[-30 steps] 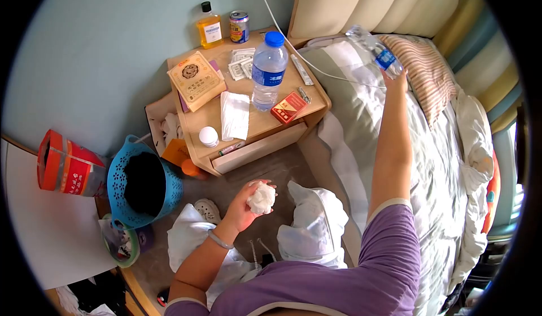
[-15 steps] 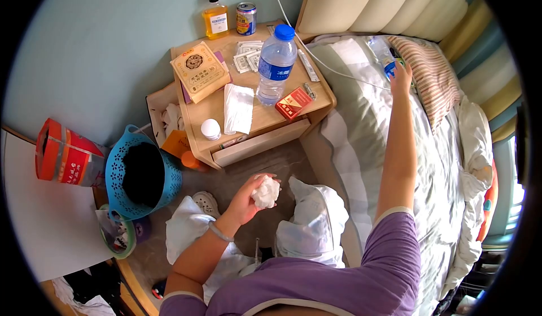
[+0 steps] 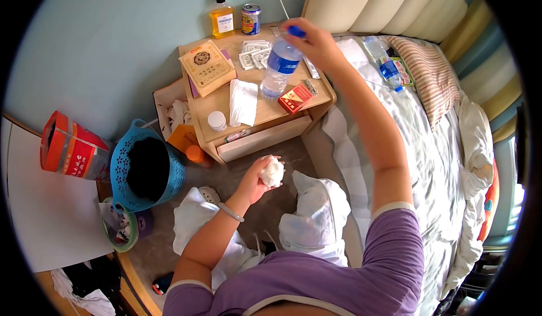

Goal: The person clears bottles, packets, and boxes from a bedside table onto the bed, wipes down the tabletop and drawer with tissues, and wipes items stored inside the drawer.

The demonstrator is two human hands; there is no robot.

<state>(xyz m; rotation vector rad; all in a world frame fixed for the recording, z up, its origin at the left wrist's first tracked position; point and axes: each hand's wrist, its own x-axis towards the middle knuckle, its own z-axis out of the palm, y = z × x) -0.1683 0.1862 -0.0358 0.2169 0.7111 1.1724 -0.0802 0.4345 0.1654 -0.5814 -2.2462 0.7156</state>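
Note:
My left hand (image 3: 254, 181) is closed around a crumpled white tissue (image 3: 272, 172), held above the floor in front of my knees. Over the nightstand (image 3: 254, 132), my right hand (image 3: 320, 46) grips the blue cap of a large clear water bottle (image 3: 276, 74) from above. The bottle leans slightly; whether its base touches the top I cannot tell. Beside it are a red cigarette-type box (image 3: 295, 98) and a folded white paper towel (image 3: 243, 102). A smaller water bottle (image 3: 385, 64) lies on the bed near the striped pillow (image 3: 426, 76).
On the nightstand are a yellow box (image 3: 208, 67), small white packets (image 3: 255, 54), a white-lidded jar (image 3: 217, 121), a can (image 3: 251, 19) and an amber bottle (image 3: 222, 19). Its front drawer (image 3: 262, 140) is pulled out. A blue basket (image 3: 176, 175) stands at left; the bed (image 3: 367, 163) lies at right.
My right hand has left the smaller bottle on the bed and moved left to the large bottle's cap. My left hand, still holding the tissue, has risen slightly.

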